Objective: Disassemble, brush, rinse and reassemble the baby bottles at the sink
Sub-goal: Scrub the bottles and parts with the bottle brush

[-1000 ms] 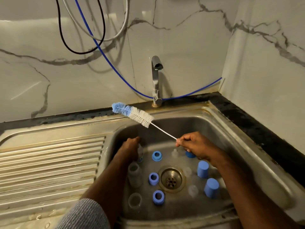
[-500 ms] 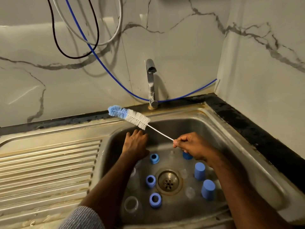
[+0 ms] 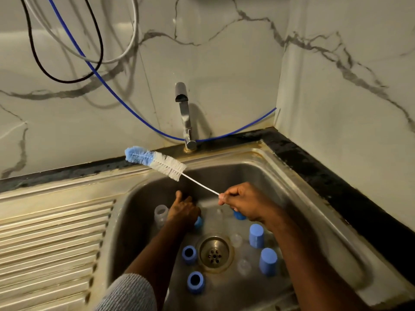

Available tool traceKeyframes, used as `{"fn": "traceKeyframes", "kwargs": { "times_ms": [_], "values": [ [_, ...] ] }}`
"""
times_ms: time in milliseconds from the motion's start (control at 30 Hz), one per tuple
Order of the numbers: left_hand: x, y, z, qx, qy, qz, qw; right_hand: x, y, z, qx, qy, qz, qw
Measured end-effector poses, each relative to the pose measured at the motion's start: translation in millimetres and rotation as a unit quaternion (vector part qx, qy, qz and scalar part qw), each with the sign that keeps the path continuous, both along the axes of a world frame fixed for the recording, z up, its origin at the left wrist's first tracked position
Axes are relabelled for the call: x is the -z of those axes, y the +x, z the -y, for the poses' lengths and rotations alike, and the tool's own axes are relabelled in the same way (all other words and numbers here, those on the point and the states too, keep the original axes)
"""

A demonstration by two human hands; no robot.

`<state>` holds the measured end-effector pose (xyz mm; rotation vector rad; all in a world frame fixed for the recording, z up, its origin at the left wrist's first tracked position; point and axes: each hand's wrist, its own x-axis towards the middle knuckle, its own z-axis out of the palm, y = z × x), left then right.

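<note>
My right hand [image 3: 244, 203] pinches the thin wire handle of a bottle brush [image 3: 157, 161], whose white and blue bristle head points up and left over the sink's back rim. Down in the sink basin [image 3: 298, 198], my left hand [image 3: 183, 211] lies with its thumb up, beside a clear bottle [image 3: 160, 214]. Its fingers cover part of a blue ring [image 3: 198, 222], and their grip is hidden. Around the drain [image 3: 214, 252] lie two more blue rings [image 3: 189, 254] [image 3: 195, 282], two blue caps [image 3: 256, 235] [image 3: 268, 261] and clear nipples [image 3: 235, 240].
The faucet [image 3: 184, 113] stands at the back of the sink with no water running. A ribbed steel drainboard [image 3: 49, 243] fills the left side. Blue, black and white cables [image 3: 94, 70] hang on the marble wall. A dark counter edge [image 3: 336, 187] runs along the right.
My left hand lifted off the bottles at the basin's left, went to the back wall, then came down over a blue ring. The brush stays held in my right hand.
</note>
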<state>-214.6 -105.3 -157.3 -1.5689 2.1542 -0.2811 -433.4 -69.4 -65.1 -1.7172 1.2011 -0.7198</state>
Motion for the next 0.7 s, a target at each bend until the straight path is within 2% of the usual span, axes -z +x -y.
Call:
{"fn": "traceKeyframes", "kwargs": {
  "times_ms": [100, 200, 300, 367, 433, 467, 500, 533, 600, 633, 667, 700],
  "values": [
    [0, 0, -2, 0.016, -0.004, -0.01, 1.0, 0, 1, -1, -0.002, -0.004, -0.002, 1.0],
    [-10, 2, -3, 0.004, -0.02, -0.074, 0.997, 0, 1, -1, 0.005, -0.009, 0.004, 1.0],
    [-36, 8, -2, -0.051, -0.068, -0.214, 0.973, -1, 7, -1, 0.021, -0.018, 0.018, 0.999],
    [-57, 14, -8, -0.108, -0.08, -0.372, 0.918, -4, 11, -4, 0.023, -0.025, 0.023, 0.999],
    [-76, 21, -30, -0.163, -0.092, -0.516, 0.836, -7, 14, -7, 0.019, -0.03, 0.023, 0.999],
    [-84, 23, -43, -0.189, -0.093, -0.586, 0.783, -8, 14, -8, 0.02, -0.029, 0.028, 0.999],
    [-91, 25, -58, -0.214, -0.089, -0.664, 0.711, -8, 15, -10, 0.022, -0.026, 0.038, 0.999],
    [-97, 27, -73, -0.239, -0.082, -0.742, 0.621, -8, 16, -11, 0.026, -0.021, 0.053, 0.998],
    [-112, 33, -98, -0.286, -0.024, -0.867, 0.408, -9, 20, -13, 0.029, -0.02, 0.07, 0.997],
    [-118, 37, -105, -0.302, 0.01, -0.899, 0.317, -9, 21, -14, 0.027, -0.026, 0.07, 0.997],
    [-123, 42, -111, -0.311, 0.033, -0.916, 0.25, -11, 24, -17, 0.019, -0.034, 0.067, 0.997],
    [-124, 47, -113, -0.311, 0.044, -0.926, 0.208, -11, 26, -19, 0.01, -0.042, 0.066, 0.997]
  ]
}}
